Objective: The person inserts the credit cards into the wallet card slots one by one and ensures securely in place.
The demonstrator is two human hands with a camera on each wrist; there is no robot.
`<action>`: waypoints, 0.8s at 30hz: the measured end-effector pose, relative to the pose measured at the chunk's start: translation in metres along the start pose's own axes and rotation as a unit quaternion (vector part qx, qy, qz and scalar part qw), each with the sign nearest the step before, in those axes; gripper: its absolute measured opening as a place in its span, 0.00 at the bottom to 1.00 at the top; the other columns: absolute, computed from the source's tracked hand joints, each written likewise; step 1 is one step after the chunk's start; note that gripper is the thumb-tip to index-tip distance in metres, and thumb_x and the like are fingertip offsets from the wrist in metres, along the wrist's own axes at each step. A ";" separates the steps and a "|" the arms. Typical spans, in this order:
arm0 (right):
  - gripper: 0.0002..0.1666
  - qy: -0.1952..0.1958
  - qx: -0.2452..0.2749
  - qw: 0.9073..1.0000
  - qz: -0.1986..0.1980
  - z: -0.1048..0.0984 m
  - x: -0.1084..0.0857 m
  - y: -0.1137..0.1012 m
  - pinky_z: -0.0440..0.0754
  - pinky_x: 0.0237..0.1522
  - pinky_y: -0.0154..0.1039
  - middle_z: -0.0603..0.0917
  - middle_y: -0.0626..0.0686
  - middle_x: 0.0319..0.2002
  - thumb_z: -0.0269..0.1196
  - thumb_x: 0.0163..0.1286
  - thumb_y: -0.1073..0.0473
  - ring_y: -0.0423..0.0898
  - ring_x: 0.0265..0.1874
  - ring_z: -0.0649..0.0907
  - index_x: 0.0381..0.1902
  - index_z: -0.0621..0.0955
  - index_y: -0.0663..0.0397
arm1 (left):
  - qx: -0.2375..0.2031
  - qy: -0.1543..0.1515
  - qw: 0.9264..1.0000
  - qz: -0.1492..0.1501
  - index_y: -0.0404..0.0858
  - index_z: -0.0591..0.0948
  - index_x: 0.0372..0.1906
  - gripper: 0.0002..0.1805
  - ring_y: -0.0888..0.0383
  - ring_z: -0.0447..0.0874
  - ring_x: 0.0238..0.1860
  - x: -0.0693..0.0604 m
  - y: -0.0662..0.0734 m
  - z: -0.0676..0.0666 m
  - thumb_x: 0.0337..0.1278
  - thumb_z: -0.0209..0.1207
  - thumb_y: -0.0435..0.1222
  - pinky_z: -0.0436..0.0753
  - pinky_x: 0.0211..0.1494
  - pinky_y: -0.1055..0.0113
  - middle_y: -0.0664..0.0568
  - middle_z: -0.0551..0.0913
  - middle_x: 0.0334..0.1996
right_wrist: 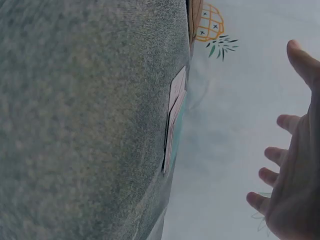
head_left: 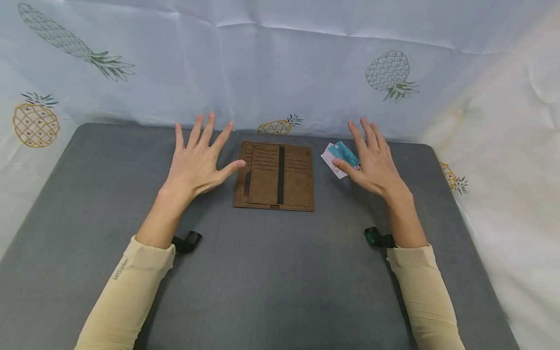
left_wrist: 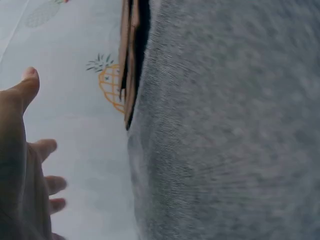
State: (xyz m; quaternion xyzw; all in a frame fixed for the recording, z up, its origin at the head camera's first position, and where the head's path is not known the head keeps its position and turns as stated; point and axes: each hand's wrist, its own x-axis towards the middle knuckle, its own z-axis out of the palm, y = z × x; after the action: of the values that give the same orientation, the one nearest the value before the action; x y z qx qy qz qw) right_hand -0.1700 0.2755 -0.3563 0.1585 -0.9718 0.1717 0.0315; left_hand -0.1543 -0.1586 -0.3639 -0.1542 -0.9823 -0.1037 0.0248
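A brown wallet (head_left: 264, 187) lies unfolded on the grey table, with rows of card slots and a dark strip down its middle. To its right is a small stack of cards (head_left: 343, 153), a teal one over pale ones. My left hand (head_left: 194, 163) hovers with fingers spread just left of the wallet, holding nothing. Over the right part of the cards hangs my right hand (head_left: 372, 163), fingers extended. In the right wrist view a gap shows between that hand and the card stack (right_wrist: 174, 125). The left wrist view catches the wallet edge-on (left_wrist: 131, 60).
The grey cloth-covered table (head_left: 271, 277) stretches toward the person. A white curtain (head_left: 284, 68) printed with pineapples hangs along the back edge and continues at both sides. Dark straps with small cameras (head_left: 189, 241) sit at both wrists.
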 end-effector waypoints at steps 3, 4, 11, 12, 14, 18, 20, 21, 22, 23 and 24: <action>0.61 -0.006 0.007 1.000 0.003 0.000 0.000 0.000 0.49 0.82 0.82 0.43 0.58 0.91 0.54 0.73 0.18 0.67 0.89 0.44 0.91 0.47 0.34 | -0.030 -0.022 0.999 -0.003 0.59 0.43 0.91 0.53 0.35 0.38 0.91 -0.001 0.002 -0.003 0.71 0.40 0.78 0.34 0.87 0.23 0.40 0.40 0.91; 0.61 -0.008 0.009 1.000 0.003 0.000 0.000 0.000 0.49 0.81 0.82 0.43 0.58 0.91 0.55 0.73 0.19 0.67 0.89 0.45 0.91 0.47 0.35 | -0.042 -0.031 0.999 -0.004 0.59 0.43 0.91 0.53 0.35 0.39 0.91 -0.001 0.003 -0.003 0.71 0.39 0.79 0.35 0.87 0.23 0.39 0.41 0.91; 0.57 -0.023 0.040 0.999 0.007 0.000 0.000 0.002 0.54 0.80 0.79 0.51 0.63 0.88 0.60 0.77 0.28 0.70 0.85 0.53 0.91 0.50 0.42 | -0.136 -0.099 0.986 -0.010 0.54 0.46 0.91 0.50 0.34 0.42 0.90 -0.001 0.010 -0.005 0.77 0.36 0.75 0.42 0.88 0.25 0.37 0.47 0.90; 0.56 -0.026 0.043 0.999 0.009 0.000 0.000 0.003 0.54 0.80 0.79 0.52 0.64 0.87 0.60 0.77 0.29 0.70 0.84 0.54 0.91 0.50 0.42 | -0.151 -0.108 0.983 -0.010 0.53 0.46 0.91 0.49 0.34 0.42 0.90 -0.001 0.011 -0.005 0.78 0.36 0.74 0.44 0.88 0.25 0.37 0.48 0.90; 0.56 -0.031 0.051 0.998 0.014 0.000 0.000 0.005 0.55 0.80 0.78 0.53 0.64 0.87 0.60 0.78 0.30 0.71 0.83 0.55 0.91 0.51 0.43 | -0.187 -0.125 0.974 -0.007 0.51 0.47 0.91 0.49 0.34 0.43 0.90 -0.001 0.012 -0.004 0.79 0.36 0.72 0.48 0.87 0.24 0.38 0.48 0.90; 0.55 -0.052 0.058 0.997 0.027 -0.002 0.002 0.007 0.55 0.80 0.79 0.53 0.66 0.86 0.60 0.79 0.33 0.72 0.84 0.54 0.91 0.50 0.47 | -0.258 -0.153 0.954 0.007 0.44 0.47 0.91 0.48 0.37 0.46 0.90 0.002 0.015 0.000 0.82 0.35 0.69 0.53 0.88 0.28 0.40 0.50 0.90; 0.54 -0.068 0.060 0.995 0.033 -0.003 0.006 0.007 0.55 0.80 0.79 0.53 0.68 0.86 0.60 0.81 0.36 0.72 0.84 0.54 0.90 0.50 0.49 | -0.282 -0.164 0.945 0.009 0.41 0.48 0.90 0.48 0.38 0.46 0.90 0.002 0.016 0.003 0.83 0.35 0.68 0.53 0.90 0.32 0.41 0.51 0.90; 0.53 -0.077 0.061 0.994 0.036 -0.003 0.008 0.008 0.55 0.81 0.78 0.54 0.68 0.85 0.60 0.81 0.38 0.72 0.84 0.53 0.90 0.50 0.50 | -0.290 -0.168 0.942 0.007 0.40 0.48 0.90 0.48 0.38 0.46 0.90 0.002 0.017 0.004 0.83 0.35 0.68 0.52 0.90 0.33 0.41 0.51 0.90; 0.52 -0.086 0.063 0.994 0.039 -0.002 0.010 0.009 0.55 0.81 0.78 0.54 0.69 0.85 0.60 0.82 0.41 0.72 0.84 0.53 0.90 0.50 0.51 | -0.295 -0.173 0.940 0.004 0.40 0.48 0.90 0.48 0.38 0.46 0.90 0.002 0.017 0.005 0.83 0.34 0.67 0.52 0.90 0.33 0.41 0.52 0.89; 0.51 -0.095 0.065 0.993 0.040 -0.002 0.013 0.010 0.55 0.81 0.78 0.55 0.69 0.85 0.60 0.83 0.43 0.72 0.84 0.53 0.90 0.51 0.53 | -0.299 -0.177 0.938 0.000 0.41 0.49 0.90 0.48 0.38 0.45 0.90 0.001 0.018 0.005 0.83 0.34 0.68 0.51 0.90 0.32 0.41 0.52 0.89; 0.50 -0.102 0.068 0.992 0.042 -0.002 0.016 0.012 0.55 0.81 0.77 0.55 0.70 0.85 0.60 0.83 0.45 0.73 0.84 0.53 0.90 0.51 0.54 | -0.303 -0.179 0.936 -0.003 0.41 0.49 0.90 0.48 0.38 0.45 0.90 0.001 0.019 0.006 0.83 0.34 0.68 0.51 0.90 0.32 0.41 0.52 0.89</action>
State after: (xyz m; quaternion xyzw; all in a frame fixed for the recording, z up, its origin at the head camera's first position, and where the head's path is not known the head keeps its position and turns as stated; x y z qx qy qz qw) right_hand -0.1891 0.2817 -0.3563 0.1361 -0.9619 0.2211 -0.0859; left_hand -0.1492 -0.1400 -0.3658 -0.1677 -0.8926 -0.3675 -0.2001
